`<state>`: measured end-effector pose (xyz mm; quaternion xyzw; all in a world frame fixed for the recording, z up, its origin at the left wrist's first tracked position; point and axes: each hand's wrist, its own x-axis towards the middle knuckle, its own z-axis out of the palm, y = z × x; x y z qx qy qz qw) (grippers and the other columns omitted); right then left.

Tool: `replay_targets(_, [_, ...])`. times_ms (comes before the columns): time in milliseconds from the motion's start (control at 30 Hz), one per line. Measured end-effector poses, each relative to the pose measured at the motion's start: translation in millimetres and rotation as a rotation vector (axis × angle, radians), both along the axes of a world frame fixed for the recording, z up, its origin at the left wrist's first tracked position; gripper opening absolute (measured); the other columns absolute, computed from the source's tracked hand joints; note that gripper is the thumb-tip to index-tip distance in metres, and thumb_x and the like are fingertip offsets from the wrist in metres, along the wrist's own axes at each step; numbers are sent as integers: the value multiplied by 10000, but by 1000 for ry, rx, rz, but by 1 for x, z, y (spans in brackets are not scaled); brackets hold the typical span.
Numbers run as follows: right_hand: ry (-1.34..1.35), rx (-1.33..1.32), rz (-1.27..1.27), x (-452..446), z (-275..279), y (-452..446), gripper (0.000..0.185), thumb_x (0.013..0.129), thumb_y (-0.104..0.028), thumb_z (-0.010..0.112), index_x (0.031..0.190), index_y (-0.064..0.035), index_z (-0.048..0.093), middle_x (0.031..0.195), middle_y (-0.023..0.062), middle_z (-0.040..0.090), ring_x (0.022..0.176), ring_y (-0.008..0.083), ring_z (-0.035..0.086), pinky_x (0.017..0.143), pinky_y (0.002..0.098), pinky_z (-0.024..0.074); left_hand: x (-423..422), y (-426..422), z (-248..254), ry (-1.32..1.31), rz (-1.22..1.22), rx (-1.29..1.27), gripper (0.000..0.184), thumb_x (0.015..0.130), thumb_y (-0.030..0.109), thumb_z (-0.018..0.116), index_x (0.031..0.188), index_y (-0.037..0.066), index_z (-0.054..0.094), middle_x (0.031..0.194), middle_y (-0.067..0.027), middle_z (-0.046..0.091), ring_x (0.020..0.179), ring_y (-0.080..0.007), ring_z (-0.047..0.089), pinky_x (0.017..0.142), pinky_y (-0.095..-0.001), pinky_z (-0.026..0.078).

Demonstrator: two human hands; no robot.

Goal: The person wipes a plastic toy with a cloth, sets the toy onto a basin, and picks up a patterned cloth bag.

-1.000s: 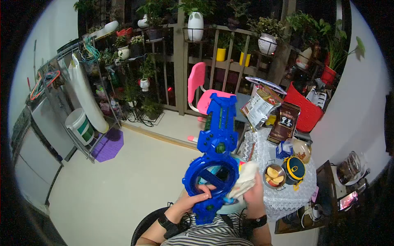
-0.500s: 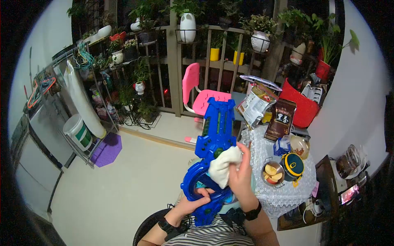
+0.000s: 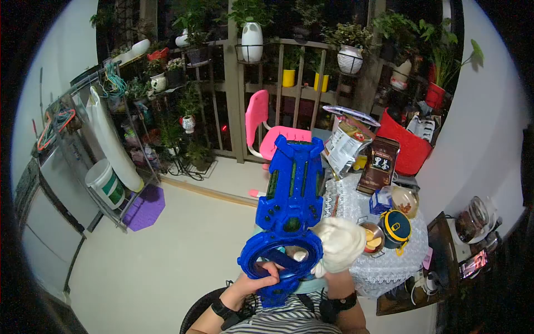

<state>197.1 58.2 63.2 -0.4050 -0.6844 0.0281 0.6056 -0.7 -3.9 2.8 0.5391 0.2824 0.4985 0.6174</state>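
The blue toy lay just ahead of the body, its long axis running away from the lap. The white cloth sat at its right edge. The left hand, nearer, gripped the toy's ring; the right hand was under the cloth, its fingers hidden, their closure impossible to tell. Count: one toy, one cloth, two hands.

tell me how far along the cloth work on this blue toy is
Done: nothing I can confirm; the blue toy shows no clear wiped or unwiped patches.
In hand: the left hand grips its lower ring, while the right hand, mostly hidden, has the white cloth at the ring's side.
Left: probably some wiping, since the cloth is up beside the toy, not set down.
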Motion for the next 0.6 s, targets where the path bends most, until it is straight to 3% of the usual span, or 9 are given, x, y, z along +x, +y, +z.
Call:
replay_targets(33, [371,-311,399,-1,-8,-6,272,787,-216,564,980,-26,534,782,83,579,700,182,560,630,286,467,0,1,1,19,23,7,156,719,179,690,724,64,584,776,-23,582,825,-154,538,842,-326,392])
replay_targets(67, [371,-309,399,-2,-13,-11,272,787,-216,564,980,-26,534,782,83,579,700,182,560,630,286,467,-1,1,-1,19,23,8,156,719,179,690,724,64,584,776,-23,582,825,-154,538,842,-326,392])
replay_targets(167, [617,-708,643,-3,-25,-19,248,841,-62,494,1079,4,517,937,56,598,846,140,573,758,265,462,1,5,-8,-21,-12,-30,156,721,174,691,738,64,583,788,-22,580,866,-159,534,835,-316,388])
replay_targets(233, [551,-649,590,-2,-39,-16,268,856,-88,477,1100,19,506,986,59,591,889,139,563,800,273,442,1,3,-5,-13,17,-19,154,729,166,690,743,63,577,817,-29,583,899,-167,530,842,-316,380])
replay_targets(300, [519,-475,532,-4,-45,-13,340,864,-136,486,1170,12,471,962,50,592,826,131,579,745,277,470,2,5,-8,-1,21,14,140,740,149,683,738,62,573,836,-43,583,936,-180,527,853,-324,377])
replay_targets(467, [919,-581,567,-11,-60,-1,210,846,-109,484,1026,-9,526,881,57,587,747,140,583,674,270,473,5,3,-7,4,33,15,120,746,127,680,738,64,578,907,-77,582,993,-202,509,883,-347,373])
replay_targets(500, [471,-377,263,-15,-47,0,170,833,-97,474,970,-13,529,846,64,579,741,148,575,665,278,464,5,4,-8,10,40,38,120,744,128,682,738,66,579,907,-76,582,991,-203,510,884,-350,375])
replay_targets(567, [18,-164,-35,-16,-32,6,134,820,-86,465,913,-16,533,811,71,570,734,156,567,656,285,454,7,2,-8,-6,44,24,123,740,128,687,741,65,582,896,-72,584,989,-204,512,885,-352,376])
replay_targets(600, [-22,-323,-30,-13,-27,11,158,802,-64,440,920,-1,523,839,124,552,808,258,536,710,338,436,7,2,-8,-20,49,12,125,736,129,691,744,63,584,884,-69,586,986,-206,513,886,-355,377])
